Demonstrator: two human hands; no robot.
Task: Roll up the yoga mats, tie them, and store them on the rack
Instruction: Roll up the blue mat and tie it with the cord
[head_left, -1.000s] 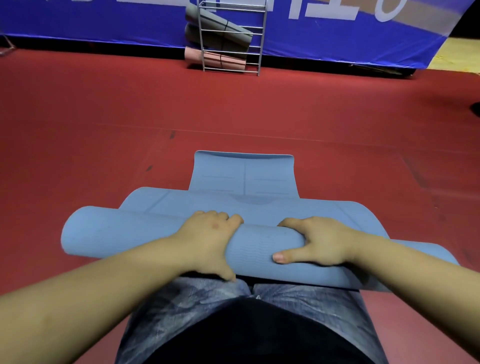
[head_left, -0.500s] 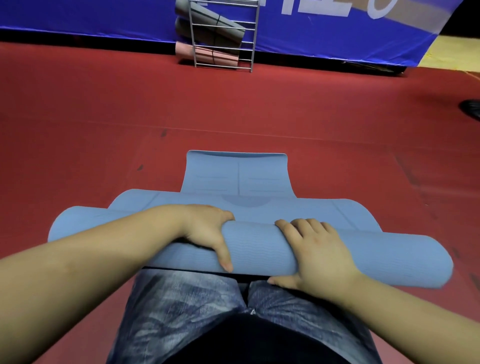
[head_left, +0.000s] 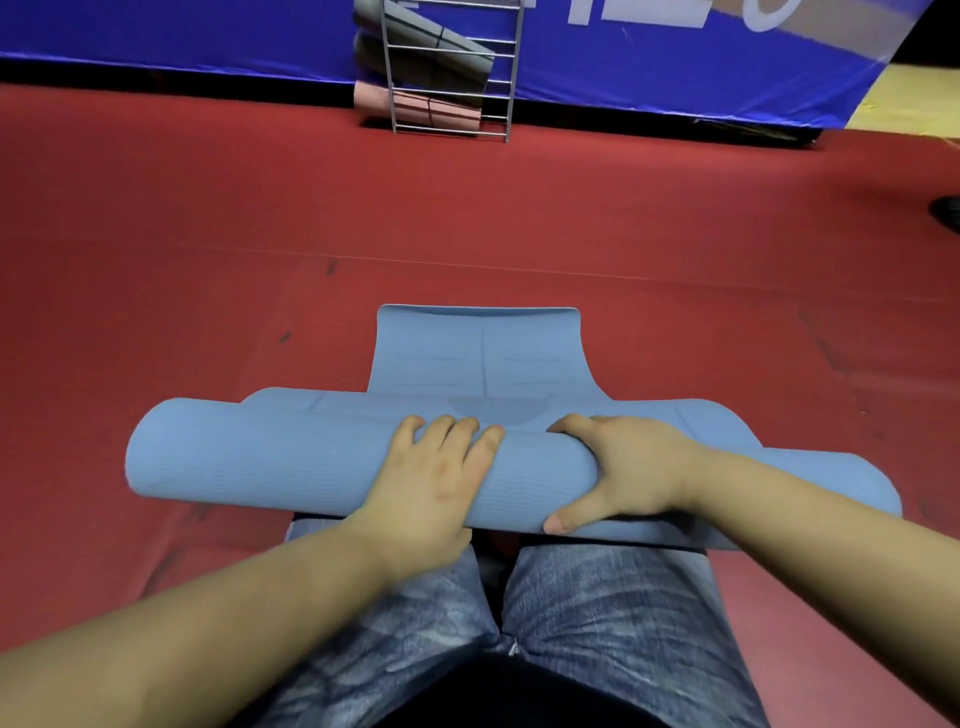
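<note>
A red floor (head_left: 519, 208) spreads ahead of the hands, scuffed with a few dark marks and crossed by a thin seam. Far beyond it a blue banner (head_left: 208, 36) with white lettering lines the wall. A yellow patch (head_left: 909, 111) shows at far right.

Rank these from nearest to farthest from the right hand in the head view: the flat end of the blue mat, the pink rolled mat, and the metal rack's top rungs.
From the right hand:
1. Flat end of the blue mat, just ahead on the floor.
2. Pink rolled mat, far ahead at the rack's bottom.
3. Metal rack top rungs, above the pink mat, by the blue banner.
</note>
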